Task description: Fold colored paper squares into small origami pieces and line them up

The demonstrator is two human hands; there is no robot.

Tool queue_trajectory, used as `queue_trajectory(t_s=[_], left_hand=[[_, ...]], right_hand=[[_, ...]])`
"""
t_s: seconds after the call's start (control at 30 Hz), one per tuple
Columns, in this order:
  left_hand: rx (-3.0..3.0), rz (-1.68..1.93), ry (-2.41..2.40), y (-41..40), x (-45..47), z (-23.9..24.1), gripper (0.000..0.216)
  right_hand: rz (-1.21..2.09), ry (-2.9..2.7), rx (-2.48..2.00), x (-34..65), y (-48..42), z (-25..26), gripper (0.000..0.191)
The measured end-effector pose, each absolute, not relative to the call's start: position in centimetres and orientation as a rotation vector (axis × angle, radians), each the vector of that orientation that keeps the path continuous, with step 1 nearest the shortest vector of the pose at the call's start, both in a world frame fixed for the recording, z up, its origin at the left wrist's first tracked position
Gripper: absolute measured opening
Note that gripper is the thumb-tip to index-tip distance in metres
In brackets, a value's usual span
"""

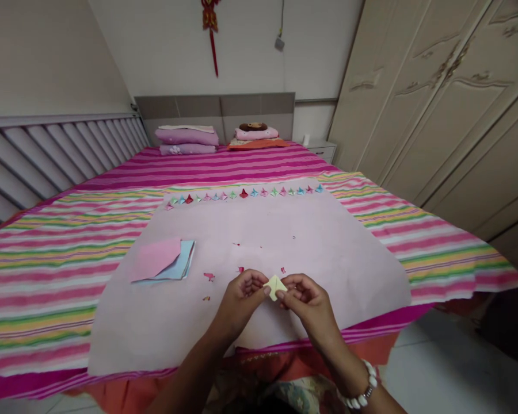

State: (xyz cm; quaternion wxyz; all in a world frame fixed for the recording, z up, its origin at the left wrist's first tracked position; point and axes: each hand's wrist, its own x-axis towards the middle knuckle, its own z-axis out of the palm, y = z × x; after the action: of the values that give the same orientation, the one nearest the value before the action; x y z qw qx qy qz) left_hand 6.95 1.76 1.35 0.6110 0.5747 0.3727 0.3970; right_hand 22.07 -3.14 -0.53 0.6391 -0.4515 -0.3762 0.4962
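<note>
A small folded piece of pale yellow paper [275, 286] is pinched between my two hands just above a large pale pink sheet [259, 241] spread on the bed. My left hand [240, 299] grips its left edge with curled fingers. My right hand [306, 300], with a white bead bracelet on the wrist, grips its right edge. To the left lies a stack of pink and light blue paper squares [166, 260]. A row of several small folded paper shapes [244, 194] in red, pink, teal and blue lines the sheet's far edge.
Tiny pink paper scraps [208, 277] lie near my hands. The bed has a striped pink, green and yellow cover [47, 270]. Folded bedding and pillows [186, 140] sit at the headboard. A cream wardrobe [449, 98] stands at the right, a slatted panel [47, 155] at the left.
</note>
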Motion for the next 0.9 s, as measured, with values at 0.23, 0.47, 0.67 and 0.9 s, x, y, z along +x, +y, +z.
queue_trajectory(t_s=[0.23,0.47,0.67,0.9], left_hand=[[1.332,0.788,0.786,1.8,6.5,1.7,0.016],[1.247,0.810,0.808,1.6,6.6,1.8,0.020],[1.192,0.849,0.882,1.3,6.5,2.5,0.020],[1.163,0.844,0.866,1.3,6.1,2.5,0.014]], right_hand=[[1.263,-0.878,-1.015,22.2,-2.8,-0.1,0.027],[1.346,-0.921,-1.012,22.2,-2.6,0.4,0.026],[1.310,-0.937,-1.016,22.0,-2.4,0.4,0.022],[1.251,-0.937,-1.032,21.4,-2.1,0.3,0.008]])
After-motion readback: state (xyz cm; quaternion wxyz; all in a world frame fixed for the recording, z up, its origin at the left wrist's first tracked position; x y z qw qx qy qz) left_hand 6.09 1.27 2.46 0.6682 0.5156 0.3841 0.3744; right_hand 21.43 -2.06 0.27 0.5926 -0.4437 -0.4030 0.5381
